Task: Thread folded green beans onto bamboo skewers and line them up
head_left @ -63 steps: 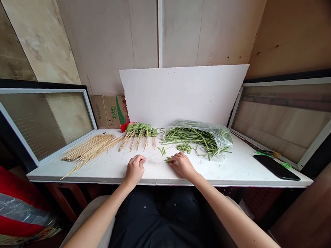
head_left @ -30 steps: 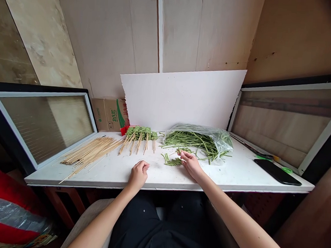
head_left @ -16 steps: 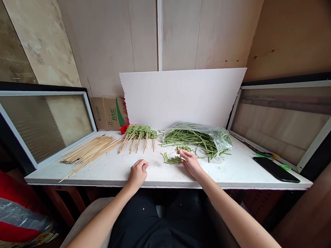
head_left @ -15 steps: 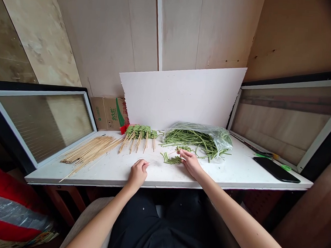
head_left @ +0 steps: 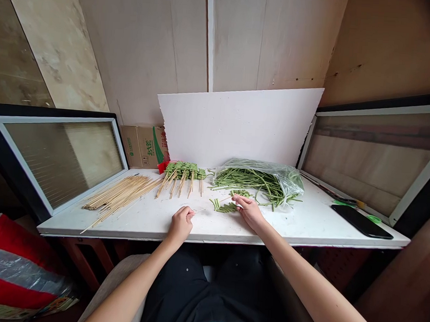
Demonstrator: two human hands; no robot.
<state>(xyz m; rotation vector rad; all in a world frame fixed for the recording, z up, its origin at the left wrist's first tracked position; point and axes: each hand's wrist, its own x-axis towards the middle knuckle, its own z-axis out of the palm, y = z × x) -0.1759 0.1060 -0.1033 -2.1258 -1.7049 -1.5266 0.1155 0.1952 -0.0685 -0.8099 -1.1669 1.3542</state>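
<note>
My left hand (head_left: 181, 223) is closed around a thin bamboo skewer (head_left: 200, 210), which points right toward my other hand. My right hand (head_left: 247, 211) pinches a small piece of green long bean at the skewer's far end; the fingers mostly hide it. Cut bean pieces (head_left: 226, 207) lie in a row just left of and below the right fingers. Behind that hand is another small pile of cut pieces (head_left: 242, 193). Finished bean skewers (head_left: 182, 171) are stacked at the back, sticks toward me. Loose bamboo skewers (head_left: 121, 193) spread over the table's left side.
A clear plastic bag (head_left: 294, 179) of whole long beans lies at the back right. Near the right edge are a black phone (head_left: 361, 221) and green-handled scissors (head_left: 374, 219). A white board (head_left: 238, 126) and a cardboard box (head_left: 143, 146) stand behind the white table (head_left: 139, 224).
Both hands stay almost in place, the left still closed on the skewer and the right still pinching at its far end. The whole view shifts slightly.
</note>
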